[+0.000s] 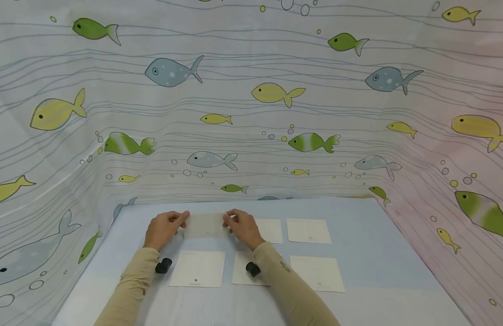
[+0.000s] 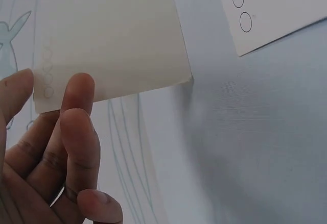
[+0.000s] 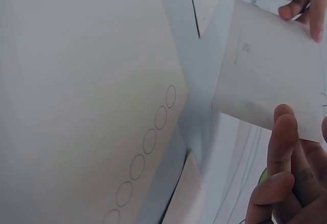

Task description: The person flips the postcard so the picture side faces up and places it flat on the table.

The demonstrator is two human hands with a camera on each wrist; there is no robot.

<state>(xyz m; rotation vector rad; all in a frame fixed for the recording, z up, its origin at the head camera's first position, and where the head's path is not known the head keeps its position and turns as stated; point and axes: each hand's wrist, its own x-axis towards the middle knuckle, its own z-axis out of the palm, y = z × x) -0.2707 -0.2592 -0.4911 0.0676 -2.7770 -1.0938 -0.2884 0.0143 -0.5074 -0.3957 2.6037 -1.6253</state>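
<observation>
A thin cream paper card [image 1: 206, 225] is held up by both hands above the back left of the table. My left hand [image 1: 163, 227] pinches its left edge, and my right hand [image 1: 244, 225] pinches the right edge. Seen from the left wrist, the card [image 2: 117, 40] has a row of printed circles beside the thumb and fingers. From the right wrist, small faint print shows on the card [image 3: 271, 66]. Behind the right hand, another white card [image 1: 269, 231] lies partly covered.
More white cards lie in two rows: one at back right [image 1: 308, 231], and front ones at left [image 1: 197, 267], middle [image 1: 240, 274], partly under the right wrist, and right [image 1: 316, 274]. Fish-printed curtains [image 1: 251, 136] enclose the pale table [image 1: 381, 253].
</observation>
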